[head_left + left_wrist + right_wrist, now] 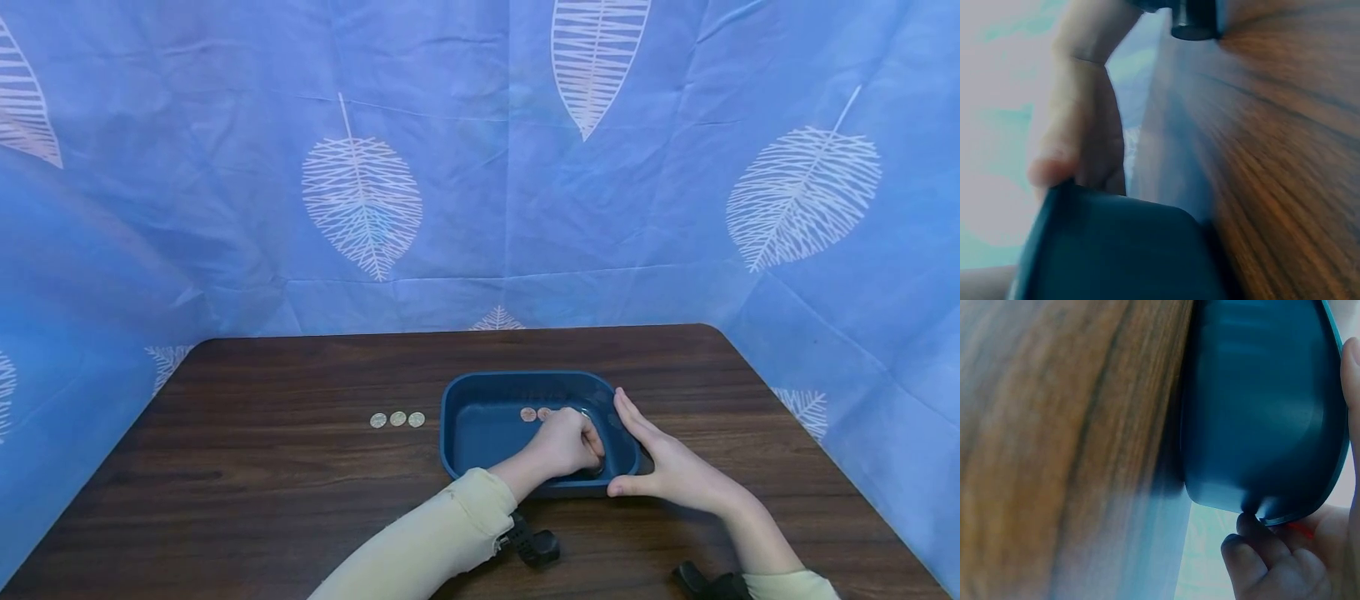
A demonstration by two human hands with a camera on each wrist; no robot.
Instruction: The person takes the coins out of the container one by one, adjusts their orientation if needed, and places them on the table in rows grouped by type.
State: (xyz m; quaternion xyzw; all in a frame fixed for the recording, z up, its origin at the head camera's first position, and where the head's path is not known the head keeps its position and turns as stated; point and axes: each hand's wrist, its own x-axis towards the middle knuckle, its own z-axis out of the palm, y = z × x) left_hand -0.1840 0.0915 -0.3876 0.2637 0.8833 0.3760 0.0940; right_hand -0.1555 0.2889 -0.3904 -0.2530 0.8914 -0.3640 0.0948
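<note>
Starting left of the tray, three silvery coins [397, 419] sit in a neat row on the desk [270, 467], well apart from the tray's left wall and untouched. Now the dark blue tray [480, 433] itself, lying flat on the desk, near the middle: the left hand [564, 443] is down inside it, fingers curled against the floor near the right wall, though I cannot tell whether they pinch anything. Just beyond its knuckles, two copper-coloured coins [536, 413] lie on the tray floor. Right of the tray, the right hand [667, 462] stands flat and open against the outer right wall, fingers straight, thumb at the near corner, bracing it. By my reading the work in hand is handling coins in the tray, picking up or setting down; the next move likely calls for a fine pinch on a thin flat coin while the tray stays braced. The desk is dark wood grain with a rounded far corner. Behind and beside the tray hangs blue cloth [480, 167] printed with white leaves, creased, closing in the desk on three sides.
</note>
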